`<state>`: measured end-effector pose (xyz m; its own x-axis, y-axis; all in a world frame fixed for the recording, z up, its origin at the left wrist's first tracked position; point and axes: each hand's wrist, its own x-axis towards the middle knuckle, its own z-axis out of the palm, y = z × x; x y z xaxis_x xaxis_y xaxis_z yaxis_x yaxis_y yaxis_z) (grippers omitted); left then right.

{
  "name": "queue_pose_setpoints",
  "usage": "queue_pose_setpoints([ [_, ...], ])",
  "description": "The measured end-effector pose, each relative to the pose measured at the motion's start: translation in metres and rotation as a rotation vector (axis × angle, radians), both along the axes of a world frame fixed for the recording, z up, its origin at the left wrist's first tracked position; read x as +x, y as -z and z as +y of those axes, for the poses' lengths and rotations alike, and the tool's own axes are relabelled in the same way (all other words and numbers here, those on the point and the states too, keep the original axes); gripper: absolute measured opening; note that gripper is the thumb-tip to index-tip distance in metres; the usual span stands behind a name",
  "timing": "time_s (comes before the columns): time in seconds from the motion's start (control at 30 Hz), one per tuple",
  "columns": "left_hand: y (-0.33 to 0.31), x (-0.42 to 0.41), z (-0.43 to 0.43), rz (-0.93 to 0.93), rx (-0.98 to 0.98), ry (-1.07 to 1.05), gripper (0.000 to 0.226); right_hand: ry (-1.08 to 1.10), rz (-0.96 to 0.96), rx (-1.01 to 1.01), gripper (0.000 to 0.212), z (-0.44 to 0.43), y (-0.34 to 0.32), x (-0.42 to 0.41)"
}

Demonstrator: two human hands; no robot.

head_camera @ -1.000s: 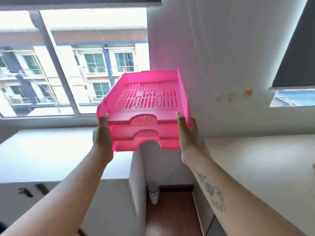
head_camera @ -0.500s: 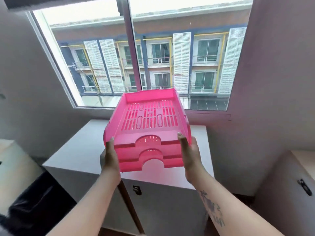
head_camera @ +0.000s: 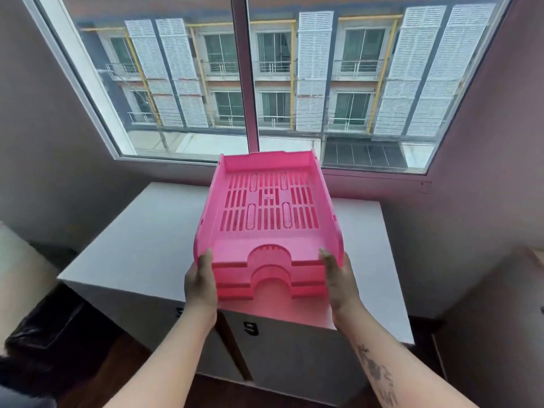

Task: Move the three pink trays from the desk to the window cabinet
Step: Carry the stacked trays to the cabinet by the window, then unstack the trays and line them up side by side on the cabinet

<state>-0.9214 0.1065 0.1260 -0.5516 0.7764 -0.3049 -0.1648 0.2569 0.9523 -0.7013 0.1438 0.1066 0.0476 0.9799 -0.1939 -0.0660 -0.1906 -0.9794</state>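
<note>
A stack of three pink trays (head_camera: 269,213), nested one in another with slotted bottoms, hangs in the air over the white window cabinet (head_camera: 141,237). My left hand (head_camera: 201,282) grips the stack's near left corner, thumb on the rim. My right hand (head_camera: 338,279) grips the near right corner the same way. The stack is level and sits above the cabinet's top near its front edge; a pink glow falls on the white surface under it. Whether the stack touches the top I cannot tell.
The cabinet stands under a wide window (head_camera: 247,78) with a central post. Its front has two doors with dark handles (head_camera: 251,328). A dark bag (head_camera: 38,334) lies on the floor at left. Another pale cabinet (head_camera: 500,319) stands at right.
The view has swung from the wall corner to face the window cabinet. The tray stack, held in both hands, has come lower and closer over the cabinet's top.
</note>
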Motion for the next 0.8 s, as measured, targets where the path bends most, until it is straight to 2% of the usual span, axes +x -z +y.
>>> queue_pose_setpoints([
  [0.1,-0.011,-0.002,-0.001,0.114,-0.014,0.076,0.04,-0.042,-0.049,-0.033,0.077,0.007,-0.01,0.009],
  [0.2,-0.039,-0.011,0.009,0.278,0.006,0.087,0.027,-0.069,-0.14,0.028,0.093,0.029,-0.039,0.021],
  [0.4,-0.077,-0.018,0.049,0.529,-0.042,0.141,0.013,-0.135,-0.369,-0.019,0.057,0.084,-0.088,0.023],
  [0.5,-0.08,-0.017,0.056,0.624,-0.097,0.099,0.028,-0.184,-0.402,-0.017,0.029,0.087,-0.091,0.02],
  [0.63,-0.095,-0.032,0.052,0.665,-0.065,0.007,0.028,-0.075,-0.44,0.067,0.025,0.083,-0.099,0.002],
  [0.8,-0.106,-0.116,0.045,0.629,-0.028,-0.097,0.027,-0.118,-0.386,0.206,0.024,0.076,-0.112,-0.073],
])
